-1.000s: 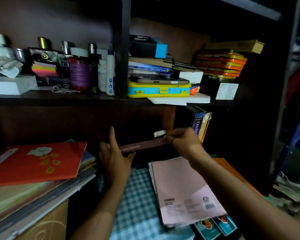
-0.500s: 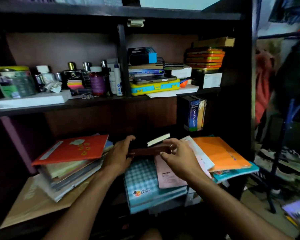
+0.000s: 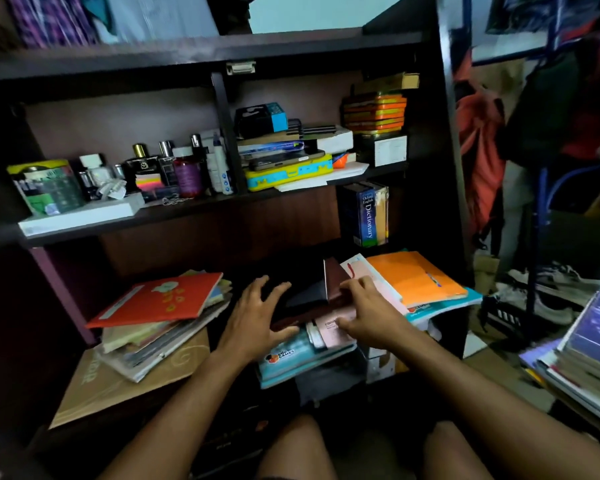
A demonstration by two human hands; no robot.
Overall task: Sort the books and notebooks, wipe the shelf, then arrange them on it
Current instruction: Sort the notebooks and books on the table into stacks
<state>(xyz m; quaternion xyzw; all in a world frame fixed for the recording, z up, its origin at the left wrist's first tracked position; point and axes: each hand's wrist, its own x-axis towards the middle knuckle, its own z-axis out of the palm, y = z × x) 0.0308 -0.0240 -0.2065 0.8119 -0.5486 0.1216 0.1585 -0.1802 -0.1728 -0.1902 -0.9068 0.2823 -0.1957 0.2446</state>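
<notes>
Diary [image 3: 333,285], maroon, stiff-covered, probably light; right hand [image 3: 368,313] pinched its open cover, left hand [image 3: 253,317] splayed beside it.

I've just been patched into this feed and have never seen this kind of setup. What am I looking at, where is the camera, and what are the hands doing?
There is no machine here: a person works with bare hands. The one picture comes from a camera worn on their head, looking forward and down at a dark shelf unit. On the lower shelf lie three piles: a red notebook tops the left one, an orange notebook the right one, and a teal book sits low in the middle. The right hand grips a dark maroon book, its cover lifted open. The left hand rests spread beside it, fingers straight. A dictionary stands upright behind.
</notes>
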